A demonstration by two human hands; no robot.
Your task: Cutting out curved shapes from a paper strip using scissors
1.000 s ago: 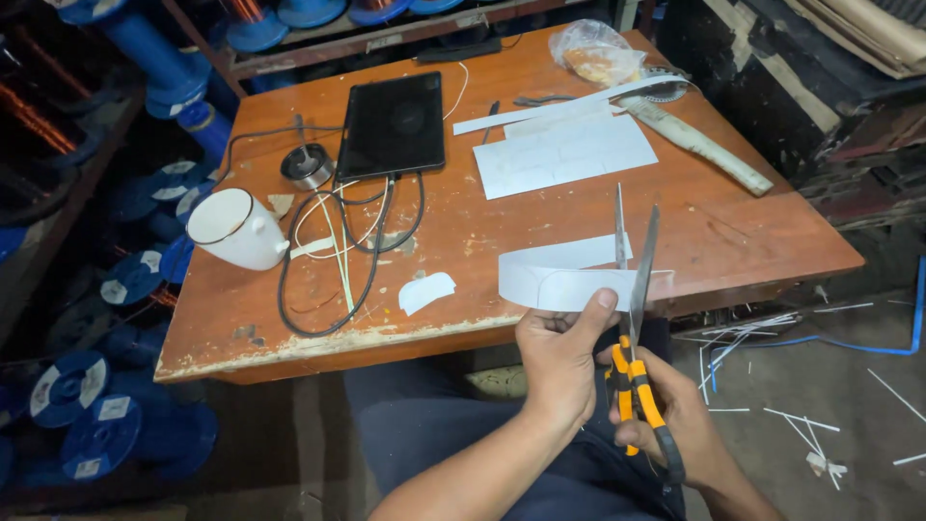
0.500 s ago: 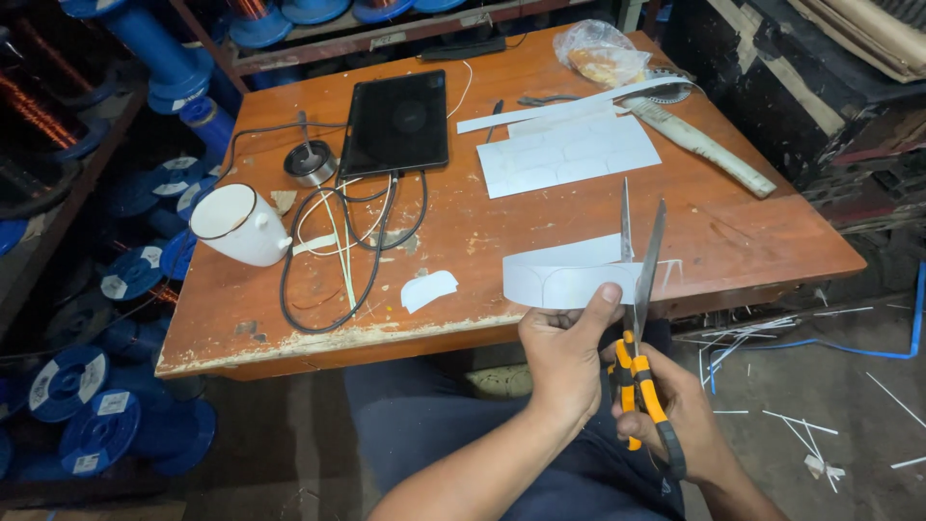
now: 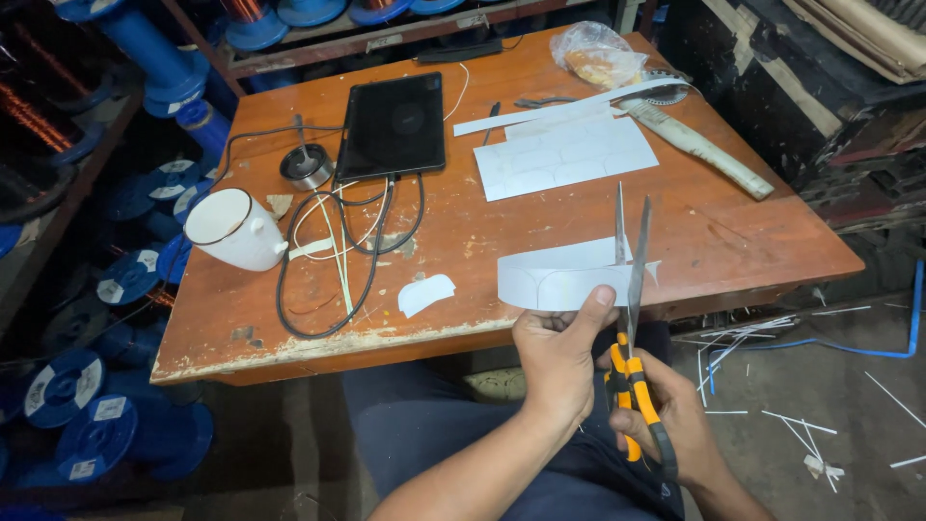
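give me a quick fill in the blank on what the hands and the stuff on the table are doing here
1. The right hand works a pair of ____ with orange and black handles.
2. The left hand pinches a piece of white ____ that the blades are cutting.
3. On the wooden table, the white mug lies on its ____.
4. The black cable runs up to a dark ____ lying flat.

Missing words: scissors; paper; side; tablet

Left hand (image 3: 558, 359) and right hand (image 3: 675, 425) bare: no gloves, rings or watch seen. Forearms uncovered, no sleeve in view. Lap clad in dark navy trousers (image 3: 424, 434). Pale shoe (image 3: 497, 384) partly visible under table edge.
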